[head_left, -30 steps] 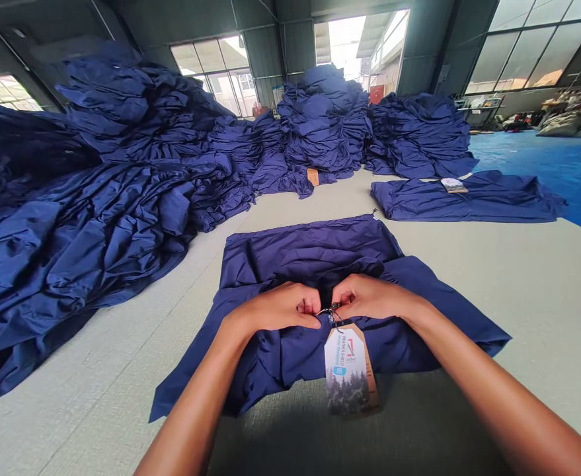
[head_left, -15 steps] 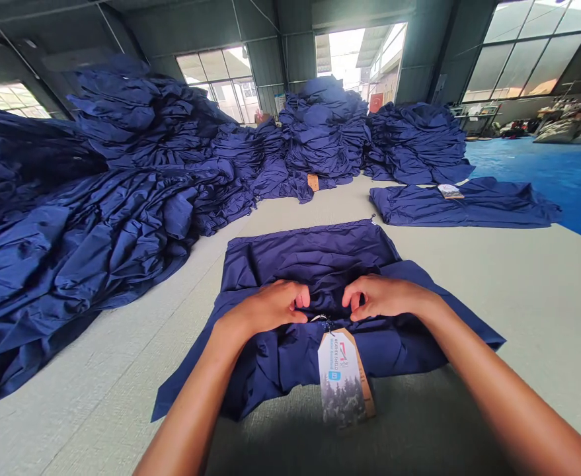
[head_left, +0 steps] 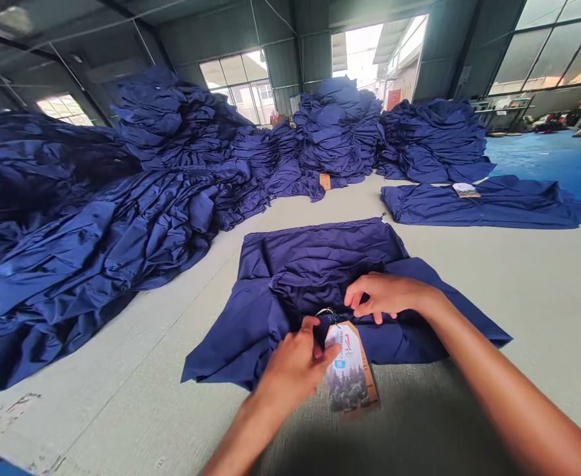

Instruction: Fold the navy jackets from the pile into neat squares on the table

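A navy blue garment [head_left: 324, 258] lies bunched and partly folded on the grey-green mat. A paper hang tag [head_left: 350, 373] with a forest picture hangs over its near edge, joined by a small metal ring [head_left: 327, 312]. My left hand [head_left: 295, 367] is blurred beside the tag, its thumb at the tag's left edge, and I cannot tell if it grips anything. My right hand [head_left: 382, 297] rests on the navy fabric just above the tag, fingers lightly curled and holding nothing.
Large heaps of navy garments [head_left: 171, 158] fill the left and back. Another flat navy garment [head_left: 483, 206] with a small tag lies to the right on the grey-green mat [head_left: 121, 350]. Blue floor [head_left: 542, 158] lies beyond the mat's far right edge.
My left hand has moved from the metal ring down to the tag's left side. The garment's left corner has drawn inward. My right hand has barely moved, and the view has shifted slightly.
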The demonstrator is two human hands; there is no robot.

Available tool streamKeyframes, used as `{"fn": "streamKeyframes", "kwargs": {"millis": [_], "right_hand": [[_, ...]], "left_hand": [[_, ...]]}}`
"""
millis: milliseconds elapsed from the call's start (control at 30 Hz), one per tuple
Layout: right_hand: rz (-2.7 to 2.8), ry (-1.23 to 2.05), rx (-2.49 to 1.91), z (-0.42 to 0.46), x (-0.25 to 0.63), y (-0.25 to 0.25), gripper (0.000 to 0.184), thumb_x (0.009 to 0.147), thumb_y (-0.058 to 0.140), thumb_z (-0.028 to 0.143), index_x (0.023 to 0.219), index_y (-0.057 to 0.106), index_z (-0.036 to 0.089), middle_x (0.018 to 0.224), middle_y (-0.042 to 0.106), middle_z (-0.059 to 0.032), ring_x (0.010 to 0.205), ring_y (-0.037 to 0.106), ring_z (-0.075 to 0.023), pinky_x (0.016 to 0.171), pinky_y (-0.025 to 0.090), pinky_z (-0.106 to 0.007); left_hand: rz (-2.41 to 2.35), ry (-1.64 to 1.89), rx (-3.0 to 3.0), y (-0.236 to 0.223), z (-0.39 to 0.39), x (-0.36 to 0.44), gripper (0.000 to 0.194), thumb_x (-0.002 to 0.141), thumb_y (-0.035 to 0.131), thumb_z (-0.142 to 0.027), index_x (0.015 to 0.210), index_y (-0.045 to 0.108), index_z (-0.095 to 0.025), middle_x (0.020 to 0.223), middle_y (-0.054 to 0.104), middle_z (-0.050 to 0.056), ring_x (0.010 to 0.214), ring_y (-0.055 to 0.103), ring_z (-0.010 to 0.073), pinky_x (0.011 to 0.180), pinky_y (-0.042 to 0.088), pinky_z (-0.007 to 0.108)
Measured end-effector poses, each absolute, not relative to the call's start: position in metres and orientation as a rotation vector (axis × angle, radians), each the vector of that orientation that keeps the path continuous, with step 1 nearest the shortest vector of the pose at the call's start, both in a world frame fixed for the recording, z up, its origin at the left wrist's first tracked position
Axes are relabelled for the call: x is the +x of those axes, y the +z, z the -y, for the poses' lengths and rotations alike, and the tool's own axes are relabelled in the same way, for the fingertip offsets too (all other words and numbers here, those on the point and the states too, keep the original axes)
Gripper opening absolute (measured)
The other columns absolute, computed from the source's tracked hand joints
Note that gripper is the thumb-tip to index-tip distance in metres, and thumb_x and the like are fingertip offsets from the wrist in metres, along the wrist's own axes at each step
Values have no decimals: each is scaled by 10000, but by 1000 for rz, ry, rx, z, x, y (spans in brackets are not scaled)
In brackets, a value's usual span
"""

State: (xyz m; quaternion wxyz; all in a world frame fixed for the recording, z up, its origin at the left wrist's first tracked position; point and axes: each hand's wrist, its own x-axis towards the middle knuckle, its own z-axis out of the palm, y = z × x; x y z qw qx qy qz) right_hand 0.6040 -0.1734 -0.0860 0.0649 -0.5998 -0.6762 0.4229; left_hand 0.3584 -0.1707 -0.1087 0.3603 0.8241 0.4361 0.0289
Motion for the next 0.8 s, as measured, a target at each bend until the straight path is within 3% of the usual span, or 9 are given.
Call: {"fn": "streamKeyframes", "kwargs": {"millis": [133, 300, 500, 633, 800], "right_hand": [[2069, 1205, -1876, 173, 593, -95, 341, 769, 662, 344, 1064, 696, 177, 968, 723, -66, 516, 614, -109, 429, 386, -211], [2192, 876, -1868, 174, 589, -104, 123, 745, 657, 271, 736, 735, 177, 704, 698, -24, 648, 620, -147, 552, 390, -230], [2180, 835, -1879, 177, 588, -105, 109, 748, 678, 268, 733, 728, 172, 710, 706, -26, 675, 617, -154, 561, 379, -228], [2145, 827, -1864, 177, 588, -107, 102, 746, 676, 273, 741, 732, 188, 710, 713, -18, 693, 635, -158, 561, 383, -223], [2156, 823, -1855, 178, 587, -105, 112, 751, 685, 276, 755, 735, 177, 715, 713, -19, 689, 629, -155, 568, 382, -223]], "left_hand": [[-1288, 129, 2162, -125, 187, 370, 340, 856, 591, -417, 1136, 557, -226, 1054, 685, 71, 972, 641, 265, 772, 434, 333], [-1138, 324, 1984, -137, 200, 361, 127, 842, 604, -330, 901, 568, -224, 922, 655, 38, 802, 594, 194, 746, 439, 321], [-964, 473, 1558, -147, 227, 336, 401, 858, 520, -608, 978, 489, -227, 973, 560, 51, 690, 514, 148, 493, 413, 238], [-925, 546, 1414, -152, 243, 335, 467, 815, 580, -662, 971, 494, -230, 846, 535, 8, 632, 447, 115, 505, 361, 216], [-867, 368, 1412, -169, 245, 343, 530, 785, 604, -682, 1032, 534, -219, 739, 528, -13, 576, 441, 118, 482, 334, 225]]}}
